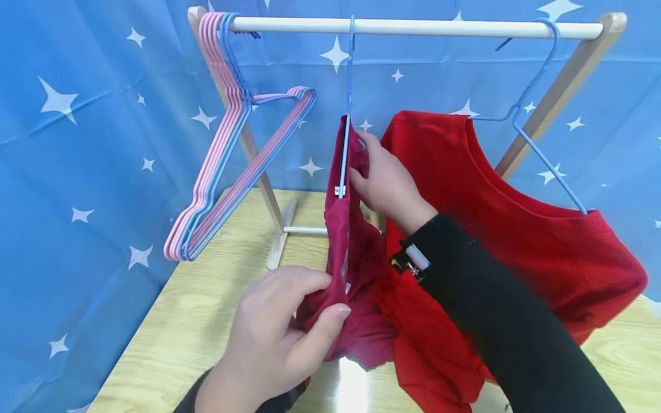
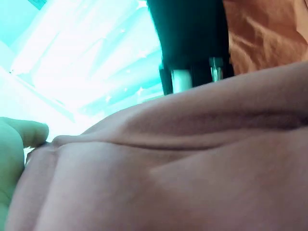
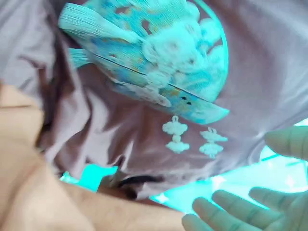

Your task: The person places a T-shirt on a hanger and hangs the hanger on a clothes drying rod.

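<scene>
A maroon shirt (image 1: 338, 229) hangs side-on from a light blue hanger (image 1: 349, 80). My left hand (image 1: 281, 332) pinches the shirt's near edge between thumb and fingers; in the left wrist view, fingertips (image 2: 33, 132) meet a corner of the fabric. At the shirt's far shoulder, my right hand (image 1: 387, 178) touches the cloth. In the right wrist view its fingers (image 3: 221, 209) are straight, with the thumb apart from them and near the fabric's edge. A fan design (image 3: 168, 57) with tassels and two small knot shapes decorate the shirt, whose colours look shifted there.
A red top (image 1: 516, 241) hangs from another blue hanger (image 1: 537, 74) on the right, partly behind my right arm. Several pink and blue hangers (image 1: 206, 172) hang at the left end of the white rail (image 1: 439, 27). The rack stands on a wooden table (image 1: 155, 344) before a blue star-patterned curtain.
</scene>
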Demonstrator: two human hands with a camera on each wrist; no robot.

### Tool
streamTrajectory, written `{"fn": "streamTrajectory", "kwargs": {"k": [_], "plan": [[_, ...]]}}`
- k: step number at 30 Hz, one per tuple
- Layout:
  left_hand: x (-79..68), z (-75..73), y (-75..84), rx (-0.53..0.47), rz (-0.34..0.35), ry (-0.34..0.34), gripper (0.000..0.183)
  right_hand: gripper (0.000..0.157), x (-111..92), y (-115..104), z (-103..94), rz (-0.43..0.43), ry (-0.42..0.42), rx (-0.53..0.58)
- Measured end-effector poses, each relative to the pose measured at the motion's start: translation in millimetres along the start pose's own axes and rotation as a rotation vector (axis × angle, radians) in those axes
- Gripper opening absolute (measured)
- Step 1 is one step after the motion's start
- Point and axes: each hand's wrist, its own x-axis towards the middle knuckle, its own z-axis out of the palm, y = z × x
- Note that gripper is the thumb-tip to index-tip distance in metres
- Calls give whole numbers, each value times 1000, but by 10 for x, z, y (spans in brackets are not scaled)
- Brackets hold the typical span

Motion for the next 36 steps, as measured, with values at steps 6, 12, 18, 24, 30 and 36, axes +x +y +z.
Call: {"fn": "streamTrajectory", "kwargs": {"k": [6, 12, 18, 24, 30, 36], "plan": [[-61, 10, -58, -156, -60, -59, 33, 79, -765, 190, 24, -100, 51, 49], [-146, 8, -170, -570, -247, -200, 22, 76, -1381, 466, -24, -63, 38, 64], [-141, -27, -236, -642, -305, -417, 32, 70, -1722, 654, -20, -14, 34, -36], [-124, -181, -291, -416, -298, -640, 35, 68, -1767, 734, -19, -94, 35, -171], [-126, -163, -297, -26, -442, -615, 28, 71, -1763, 740, -22, -108, 73, -202], [-135, 1, -259, 76, -447, -626, 21, 76, -1823, 722, -5, -119, 128, -256]]}}
